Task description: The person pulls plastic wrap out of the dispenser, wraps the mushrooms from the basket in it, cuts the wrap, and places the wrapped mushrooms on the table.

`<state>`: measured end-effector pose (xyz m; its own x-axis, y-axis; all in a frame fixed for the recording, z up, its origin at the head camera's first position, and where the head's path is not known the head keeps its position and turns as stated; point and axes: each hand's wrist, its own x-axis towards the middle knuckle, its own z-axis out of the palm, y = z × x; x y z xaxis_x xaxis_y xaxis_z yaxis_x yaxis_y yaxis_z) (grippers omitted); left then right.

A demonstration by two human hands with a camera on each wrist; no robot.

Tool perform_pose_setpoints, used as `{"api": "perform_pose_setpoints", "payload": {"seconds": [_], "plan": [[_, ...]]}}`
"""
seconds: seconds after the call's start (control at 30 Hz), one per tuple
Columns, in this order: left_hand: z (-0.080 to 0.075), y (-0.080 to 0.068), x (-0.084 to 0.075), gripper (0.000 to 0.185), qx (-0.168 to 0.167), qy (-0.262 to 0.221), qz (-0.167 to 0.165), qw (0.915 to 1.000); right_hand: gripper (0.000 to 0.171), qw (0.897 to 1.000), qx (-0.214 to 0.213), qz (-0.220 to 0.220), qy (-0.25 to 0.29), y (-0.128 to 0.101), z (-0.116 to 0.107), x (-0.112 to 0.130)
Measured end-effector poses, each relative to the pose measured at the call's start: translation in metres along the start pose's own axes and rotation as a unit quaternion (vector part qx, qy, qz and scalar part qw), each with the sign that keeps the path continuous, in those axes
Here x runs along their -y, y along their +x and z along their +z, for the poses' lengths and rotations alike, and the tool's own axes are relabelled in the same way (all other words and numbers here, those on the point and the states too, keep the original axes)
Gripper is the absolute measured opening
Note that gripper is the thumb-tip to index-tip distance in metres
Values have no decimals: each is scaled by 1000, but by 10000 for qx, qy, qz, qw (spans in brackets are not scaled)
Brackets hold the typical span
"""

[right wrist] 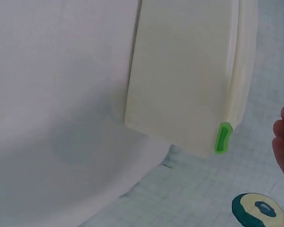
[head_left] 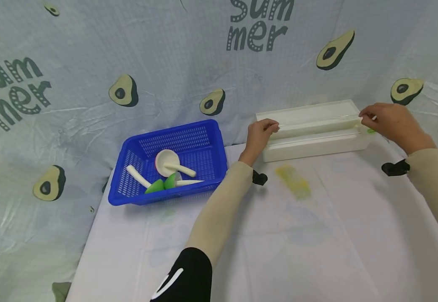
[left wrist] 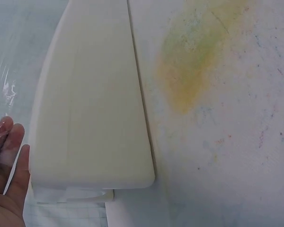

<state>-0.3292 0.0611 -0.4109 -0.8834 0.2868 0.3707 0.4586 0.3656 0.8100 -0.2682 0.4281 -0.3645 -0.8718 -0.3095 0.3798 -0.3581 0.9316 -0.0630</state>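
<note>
At the back right of the table stands a long white cling film dispenser (head_left: 313, 147), its lid (head_left: 309, 110) raised. In the left wrist view, clear cling film (left wrist: 9, 92) shines where it meets the fingertips. My left hand (head_left: 258, 139) pinches this film at the dispenser's left end. Over the right end, my right hand (head_left: 397, 125) pinches the film's other corner between thumb and fingers. A green slide cutter (right wrist: 223, 138) sits at that end of the dispenser. Only a few fingertips of the right hand show in the right wrist view.
To the left stands a blue plastic basket (head_left: 166, 193) holding several white-handled ladles or scoops, among them a white ladle (head_left: 166, 161) and green ones. A yellow-green stain (head_left: 294, 181) marks the white table cover. Avocado-print sheeting (head_left: 166, 63) hangs behind the table.
</note>
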Motion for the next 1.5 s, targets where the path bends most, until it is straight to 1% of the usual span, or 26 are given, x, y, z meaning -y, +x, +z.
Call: {"api": "perform_pose_setpoints", "payload": {"seconds": [0.13, 0.27, 0.4, 0.5, 0.63, 0.73, 0.87, 1.03, 1.17, 1.27, 1.33, 1.4, 1.5], "plan": [[-4, 4, -3, 24, 39, 87, 52, 9999, 18, 9996, -267, -72, 46, 0, -3, 1], [-9, 10, -8, 26, 128, 198, 236, 9994, 18, 9986, -492, 104, 164, 1, -4, 3], [-17, 18, -15, 26, 160, 113, 290, 9994, 17, 9968, -697, 338, 207, 8, -9, 6], [-23, 24, -21, 25, 160, 57, 329, 9993, 18, 9957, -766, 477, 194, 15, -17, 8], [-34, 32, -32, 25, 181, -146, 391, 9990, 22, 9945, -698, 758, 194, 22, -33, 12], [-43, 38, -41, 25, 182, -266, 395, 9987, 25, 9937, -716, 862, 69, 28, -45, 15], [-55, 47, -55, 24, 165, -273, 504, 9982, 26, 9935, -850, 718, -241, 36, -65, 17], [-69, 60, -73, 25, 314, -293, 588, 9973, 26, 9926, -1016, 475, -466, 42, -85, 18], [-78, 66, -86, 26, 475, -97, 702, 9964, 25, 9917, -1042, 547, -520, 43, -95, 21], [-84, 70, -96, 25, 561, 82, 701, 9959, 24, 9909, -1013, 685, -554, 44, -103, 23], [-88, 72, -103, 24, 577, 161, 703, 9957, 25, 9907, -1093, 674, -452, 47, -109, 23], [-93, 74, -109, 24, 592, 203, 709, 9955, 27, 9905, -1211, 605, -238, 50, -113, 23], [-100, 75, -117, 24, 646, 225, 706, 9952, 29, 9889, -1419, 422, 88, 54, -119, 23]]}}
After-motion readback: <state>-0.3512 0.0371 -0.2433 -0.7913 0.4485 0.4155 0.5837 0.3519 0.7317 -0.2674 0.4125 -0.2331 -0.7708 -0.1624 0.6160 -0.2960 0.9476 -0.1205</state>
